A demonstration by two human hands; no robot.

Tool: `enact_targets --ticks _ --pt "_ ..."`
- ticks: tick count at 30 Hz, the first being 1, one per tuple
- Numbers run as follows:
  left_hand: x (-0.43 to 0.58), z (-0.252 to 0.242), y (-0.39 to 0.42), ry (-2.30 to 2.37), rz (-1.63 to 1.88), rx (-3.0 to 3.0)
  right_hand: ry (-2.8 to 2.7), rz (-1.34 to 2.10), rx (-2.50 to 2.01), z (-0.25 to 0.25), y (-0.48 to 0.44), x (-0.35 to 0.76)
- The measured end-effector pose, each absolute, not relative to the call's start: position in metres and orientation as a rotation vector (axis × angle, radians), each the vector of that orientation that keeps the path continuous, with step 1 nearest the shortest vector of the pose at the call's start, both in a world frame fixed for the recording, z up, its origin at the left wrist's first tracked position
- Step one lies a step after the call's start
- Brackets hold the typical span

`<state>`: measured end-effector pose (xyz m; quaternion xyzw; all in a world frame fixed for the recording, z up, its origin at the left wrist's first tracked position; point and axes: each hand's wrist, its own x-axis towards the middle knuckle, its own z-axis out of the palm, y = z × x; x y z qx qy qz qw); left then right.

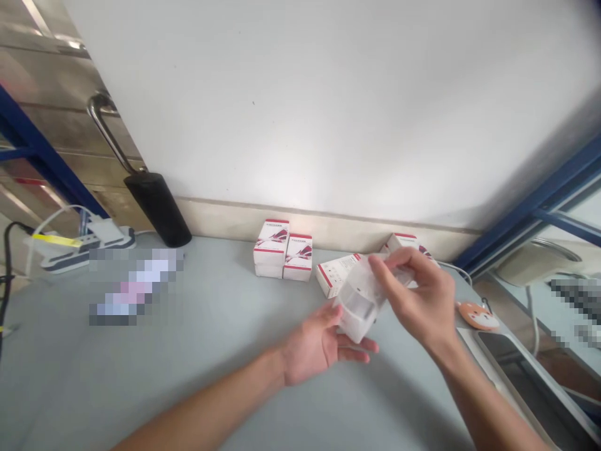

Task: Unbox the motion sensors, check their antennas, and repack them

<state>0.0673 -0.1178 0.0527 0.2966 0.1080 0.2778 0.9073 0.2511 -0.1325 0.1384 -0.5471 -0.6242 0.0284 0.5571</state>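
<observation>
A white, translucent plastic-wrapped device (359, 302) hangs over the grey table (225, 382). My right hand (417, 294) pinches its upper part between fingers and thumb. Below it, my left hand (314, 346) lies palm up with fingers spread, its fingertips at the device's lower edge. Several small white boxes with red markings stand just beyond the hands: a stacked pair (271, 249), a single box (297, 257), one lying flat (335, 274) and one (401, 243) partly hidden behind my right hand.
A white power strip (79, 248) with cables lies at the far left, beside a pixelated item (134, 286). A black-gripped metal door handle (157, 208) rises there. An orange fox-face pad (477, 316) and a metal-rimmed dark panel (514, 369) sit right. A white wall (300, 106) backs the table.
</observation>
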Motion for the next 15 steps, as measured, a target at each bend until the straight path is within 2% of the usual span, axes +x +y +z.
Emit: enact_targets --ticks 3,7,9,13,15 --pt "0.062 0.063 -0.119 0.213 0.583 0.665 -1.513 0.061 -1.281 0.174 -0.123 0.249" --pt "0.056 0.065 -0.113 0.226 0.634 0.731 -1.676 0.496 -1.275 0.212 -0.107 0.254" --pt "0.055 0.058 -0.109 0.251 0.613 0.760 -1.625 0.505 -1.206 0.219 -0.095 0.262" --pt "0.058 0.044 -0.103 0.340 0.577 0.804 -1.217 0.232 -1.078 0.193 -0.057 0.282" --pt "0.059 0.043 -0.101 0.356 0.569 0.830 -1.079 0.182 -1.258 0.163 -0.035 0.287"
